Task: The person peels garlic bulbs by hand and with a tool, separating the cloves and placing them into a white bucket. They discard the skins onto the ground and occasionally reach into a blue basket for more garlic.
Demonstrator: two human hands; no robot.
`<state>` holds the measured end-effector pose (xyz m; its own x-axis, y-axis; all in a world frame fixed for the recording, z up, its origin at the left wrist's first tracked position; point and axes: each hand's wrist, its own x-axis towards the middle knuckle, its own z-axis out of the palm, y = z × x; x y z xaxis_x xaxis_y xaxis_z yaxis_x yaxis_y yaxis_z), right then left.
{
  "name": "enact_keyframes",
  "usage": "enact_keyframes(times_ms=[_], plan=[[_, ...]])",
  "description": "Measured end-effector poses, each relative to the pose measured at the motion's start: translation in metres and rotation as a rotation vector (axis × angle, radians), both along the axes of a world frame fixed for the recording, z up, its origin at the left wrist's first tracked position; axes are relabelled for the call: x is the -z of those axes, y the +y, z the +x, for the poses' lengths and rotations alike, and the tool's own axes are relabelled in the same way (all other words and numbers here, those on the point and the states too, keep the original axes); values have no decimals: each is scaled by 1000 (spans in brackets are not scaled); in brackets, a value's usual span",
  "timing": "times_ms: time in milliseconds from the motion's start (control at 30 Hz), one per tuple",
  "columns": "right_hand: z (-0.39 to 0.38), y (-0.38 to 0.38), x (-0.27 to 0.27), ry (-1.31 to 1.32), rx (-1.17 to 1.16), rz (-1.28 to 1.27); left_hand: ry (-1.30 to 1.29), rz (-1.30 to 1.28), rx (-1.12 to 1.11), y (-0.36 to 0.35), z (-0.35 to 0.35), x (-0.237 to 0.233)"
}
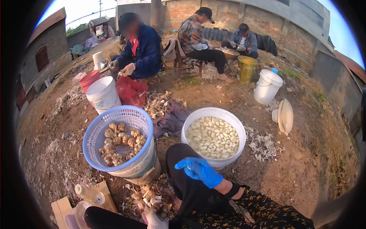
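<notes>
My right hand [199, 172], in a blue glove, is above my knee, just in front of a white bucket [233, 158] of peeled garlic cloves [212, 136] in liquid. Its fingers are curled together; a small pale spot shows between them, too small to name. Low in the view, my left hand [155, 221] in a whitish glove is closed around something brownish, mostly hidden, beside a heap of garlic skins [131, 196]. To the left, a blue plastic basket [91, 142] with unpeeled garlic bulbs [117, 138] rests on a bucket [146, 173].
A bottle [89, 194] and cardboard [61, 212] lie at lower left. White [103, 93] and red [90, 80] buckets stand farther off, near a seated person [139, 49]. Two more people sit behind, by a yellow bucket [247, 68]. Another white bucket [267, 87] stands right.
</notes>
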<state>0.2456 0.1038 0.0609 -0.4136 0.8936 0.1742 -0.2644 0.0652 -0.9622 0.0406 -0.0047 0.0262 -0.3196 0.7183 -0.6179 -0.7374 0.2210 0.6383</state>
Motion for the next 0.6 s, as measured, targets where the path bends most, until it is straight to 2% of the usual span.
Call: enact_keyframes(times_ms=[67,100,133,167,200,267,333,367,400,433,533,600], plan=[[34,17,-27,-100,274,116,64,186,55,-1,-13,51],[59,34,-30,-227,463,104,89,224,109,-1,-12,51],[94,70,-3,-198,519,331,116,237,152,0,-17,54],[107,86,0,-495,749,448,117,186,132,-3,-16,49],[117,94,-4,-1210,892,755,101,253,134,-6,-19,55],[108,90,0,-1533,1041,883,316,196,155,-4,-18,65],[76,77,0,-1030,739,776,510,199,171,0,-19,77],[59,63,1,-790,602,698,513,168,186,0,-16,72],[38,48,3,-658,453,494,530,156,225,-1,-16,68],[11,30,5,-471,304,438,579,180,199,0,-12,66],[-45,-13,3,-564,-43,386,628,209,167,-2,-11,71],[-64,-25,30,-588,-171,411,581,233,149,-5,-10,73]])
